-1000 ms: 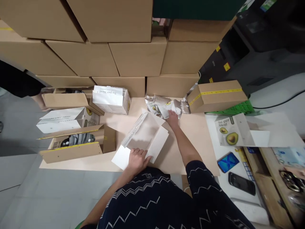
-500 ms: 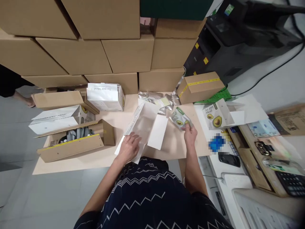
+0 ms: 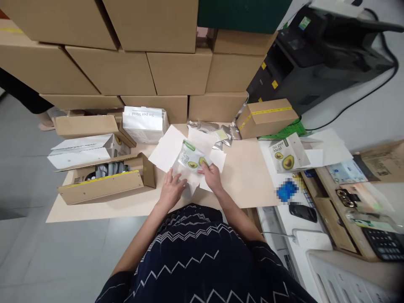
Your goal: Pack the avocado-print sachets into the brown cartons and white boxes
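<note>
A white and green food pouch (image 3: 189,156) with avocados printed on it is over the open white carton (image 3: 166,148). My right hand (image 3: 212,176) pinches the pouch at its lower right corner, thumb on top. The carton's flaps are spread out around the pouch, and much of its inside is hidden by it. My left hand (image 3: 172,190) is at the carton's near left side with its fingers apart; whether its fingertips touch the pouch I cannot tell. Behind the carton lie several silvery pouches (image 3: 227,131) and a pale yellow-green card (image 3: 221,134).
Open brown cartons (image 3: 104,188) and white Su-per Meal boxes (image 3: 143,122) stand at the left. A wall of brown boxes (image 3: 179,73) rises behind. To the right are a taped brown box (image 3: 268,118), a printer (image 3: 293,63), another avocado box (image 3: 282,156) and a phone (image 3: 303,212).
My right hand has carried the pouch leftward from the bare table to over the open carton. The carton's left flap is now folded outward, and my left hand has shifted slightly right.
</note>
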`<state>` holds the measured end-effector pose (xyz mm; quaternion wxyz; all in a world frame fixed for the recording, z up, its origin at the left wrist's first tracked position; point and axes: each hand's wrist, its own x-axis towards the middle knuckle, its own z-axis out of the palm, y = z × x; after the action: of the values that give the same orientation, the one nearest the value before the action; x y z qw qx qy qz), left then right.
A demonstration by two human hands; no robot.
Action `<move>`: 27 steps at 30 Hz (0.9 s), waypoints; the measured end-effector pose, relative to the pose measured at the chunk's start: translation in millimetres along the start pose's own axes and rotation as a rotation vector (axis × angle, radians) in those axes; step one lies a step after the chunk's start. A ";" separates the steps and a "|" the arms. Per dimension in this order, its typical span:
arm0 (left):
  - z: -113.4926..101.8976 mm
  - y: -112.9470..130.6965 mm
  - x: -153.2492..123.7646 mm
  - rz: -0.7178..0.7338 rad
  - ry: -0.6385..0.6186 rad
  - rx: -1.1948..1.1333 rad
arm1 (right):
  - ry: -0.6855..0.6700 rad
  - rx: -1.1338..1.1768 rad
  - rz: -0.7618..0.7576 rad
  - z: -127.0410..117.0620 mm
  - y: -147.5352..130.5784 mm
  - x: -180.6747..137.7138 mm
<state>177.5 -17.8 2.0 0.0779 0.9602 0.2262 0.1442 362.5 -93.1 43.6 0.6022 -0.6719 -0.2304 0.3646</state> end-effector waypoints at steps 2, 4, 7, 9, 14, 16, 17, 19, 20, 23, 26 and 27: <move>5.8 0.4 -2.2 -0.005 0.018 -0.002 | -0.127 -0.173 0.120 3.9 10.5 7.3; 9.1 0.4 -3.3 -0.009 0.034 -0.010 | -0.292 -0.422 0.177 0.6 10.9 14.6; 9.8 0.0 -2.8 -0.015 0.038 -0.025 | -0.629 -0.796 0.085 -6.2 -2.1 27.3; 8.5 0.3 -1.9 -0.016 0.024 -0.040 | -0.846 -0.965 0.010 -5.9 -11.7 36.8; 5.4 3.1 -1.5 -0.022 0.010 -0.039 | -1.107 -1.146 -0.095 16.6 -14.1 59.1; 5.3 4.2 -1.8 -0.021 0.015 -0.032 | -1.127 -1.218 -0.099 29.6 -7.9 66.5; 5.4 4.6 -2.0 -0.019 0.018 -0.032 | -1.106 -1.252 -0.096 35.4 -4.1 70.0; 5.6 5.0 -2.3 -0.020 0.022 -0.041 | -1.040 -1.286 -0.092 43.8 3.8 77.1; 5.6 5.0 -2.3 -0.024 0.025 -0.047 | -1.016 -1.277 -0.084 45.9 7.7 80.5; 5.2 4.9 -2.6 -0.041 0.041 -0.058 | -1.046 -1.183 -0.021 43.5 16.8 89.2; 4.3 6.3 -2.7 -0.059 0.044 -0.059 | -1.149 -1.134 0.037 36.0 20.4 92.4; 4.1 7.3 -2.5 -0.066 0.040 -0.056 | -1.183 -1.130 0.052 34.7 20.8 92.1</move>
<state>179.7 -25.8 -0.9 0.1049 0.9465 0.2554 0.1671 391.0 -5.4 3.4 -0.0571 -0.5757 -0.6434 0.5013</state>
